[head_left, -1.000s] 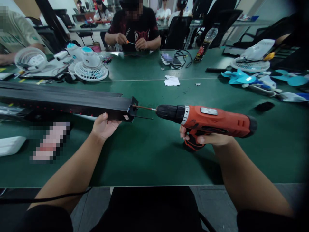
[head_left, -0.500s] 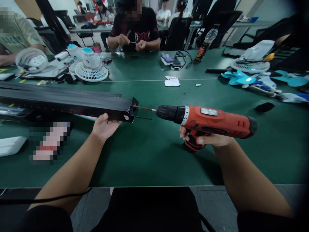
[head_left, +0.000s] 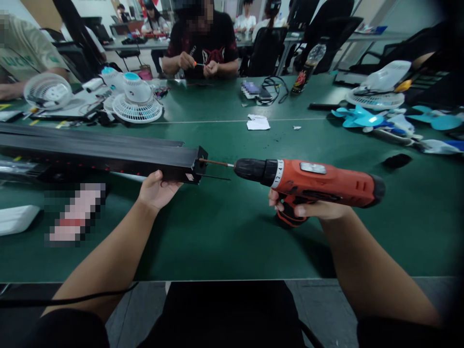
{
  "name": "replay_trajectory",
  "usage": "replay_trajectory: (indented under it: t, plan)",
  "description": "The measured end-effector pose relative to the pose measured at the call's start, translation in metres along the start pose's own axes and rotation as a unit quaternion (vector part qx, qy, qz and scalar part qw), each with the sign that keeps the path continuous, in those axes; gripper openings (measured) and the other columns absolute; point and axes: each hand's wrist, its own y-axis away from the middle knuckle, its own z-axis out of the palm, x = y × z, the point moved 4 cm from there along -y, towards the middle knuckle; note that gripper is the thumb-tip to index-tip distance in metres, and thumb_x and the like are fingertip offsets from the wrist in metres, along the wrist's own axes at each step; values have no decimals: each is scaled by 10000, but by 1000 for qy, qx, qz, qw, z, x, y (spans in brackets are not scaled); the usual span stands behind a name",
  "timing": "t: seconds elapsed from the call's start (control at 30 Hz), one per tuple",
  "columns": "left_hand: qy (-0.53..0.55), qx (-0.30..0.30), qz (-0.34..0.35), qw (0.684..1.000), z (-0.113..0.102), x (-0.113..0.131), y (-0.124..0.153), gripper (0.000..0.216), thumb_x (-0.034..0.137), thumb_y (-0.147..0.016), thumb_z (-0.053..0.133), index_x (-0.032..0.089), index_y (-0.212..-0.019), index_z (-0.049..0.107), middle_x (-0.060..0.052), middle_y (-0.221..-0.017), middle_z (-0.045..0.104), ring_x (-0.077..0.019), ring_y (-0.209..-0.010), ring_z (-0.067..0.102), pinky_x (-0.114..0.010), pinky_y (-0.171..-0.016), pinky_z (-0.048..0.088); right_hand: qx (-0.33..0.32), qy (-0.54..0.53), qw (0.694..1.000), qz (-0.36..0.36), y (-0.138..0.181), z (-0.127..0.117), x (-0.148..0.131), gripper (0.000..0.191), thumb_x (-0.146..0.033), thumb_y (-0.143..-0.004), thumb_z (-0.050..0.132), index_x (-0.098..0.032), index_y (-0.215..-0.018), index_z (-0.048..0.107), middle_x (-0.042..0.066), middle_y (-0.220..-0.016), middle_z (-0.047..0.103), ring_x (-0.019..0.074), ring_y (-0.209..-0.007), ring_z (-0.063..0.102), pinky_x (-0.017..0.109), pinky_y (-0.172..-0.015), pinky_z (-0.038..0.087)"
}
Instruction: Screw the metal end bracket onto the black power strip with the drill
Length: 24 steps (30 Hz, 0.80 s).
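My right hand is wrapped round the grip of an orange and black cordless drill, its chuck pointing left. A long thin bit runs from the chuck to the end plate of a long black rail; its tip meets the plate near a hole, and I cannot tell how deep it sits. Below the bit, a thin dark rod sticks out of the same end. My left hand grips the rail from beneath, close to this end, thumb on its near side.
On the green table lie a pixelated flat object and a white part at left. Fan housings stand at the back left, blue fan blades at right. A bottle is farther back. Across the table, a person holds a screwdriver.
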Motion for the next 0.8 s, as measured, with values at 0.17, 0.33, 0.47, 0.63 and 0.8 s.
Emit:
replay_trajectory:
  t: [0.17, 0.33, 0.47, 0.63, 0.8]
  plan:
    - [-8, -3, 11, 1000, -1, -1, -1, 421, 382, -572, 1103, 236, -691, 727, 108, -462, 420, -92, -467, 536, -325, -765, 726, 0, 5, 1000, 9, 1, -1, 1, 463, -463, -1006, 897, -212, -1378, 786, 122, -1152, 823, 186, -838, 785, 329, -771, 727]
    - [-5, 7, 9, 1000, -3, -1, -1, 363, 367, -617, 1082, 227, -758, 779, 75, -527, 562, -99, -478, 557, -328, -736, 709, 8, 0, 1000, 13, 1, 0, 1, 448, -457, -1018, 883, -211, -1381, 787, 130, -1171, 828, 192, -848, 790, 319, -775, 729]
    - [-3, 7, 2, 1000, -4, -1, -1, 355, 360, -635, 1070, 222, -742, 762, 87, -492, 492, -103, -465, 537, -338, -754, 701, 9, 4, 1000, 4, 1, 0, 0, 445, -446, -1014, 884, -200, -1373, 790, 133, -1171, 832, 188, -833, 790, 313, -750, 730]
    - [-11, 8, 8, 1000, -6, -2, -1, 386, 383, -646, 1067, 235, -688, 713, 93, -467, 432, -121, -472, 535, -372, -768, 704, 14, -1, 1000, 15, 3, -1, 2, 436, -441, -1010, 894, -194, -1355, 794, 127, -1145, 837, 187, -844, 797, 307, -771, 727]
    - [-9, -3, 6, 1000, -4, -2, -1, 404, 394, -586, 1101, 235, -760, 772, 91, -480, 480, -142, -507, 595, -380, -782, 712, 18, -20, 999, 35, 5, -1, 4, 439, -423, -982, 926, -219, -1350, 802, 100, -1142, 840, 181, -859, 811, 319, -800, 737]
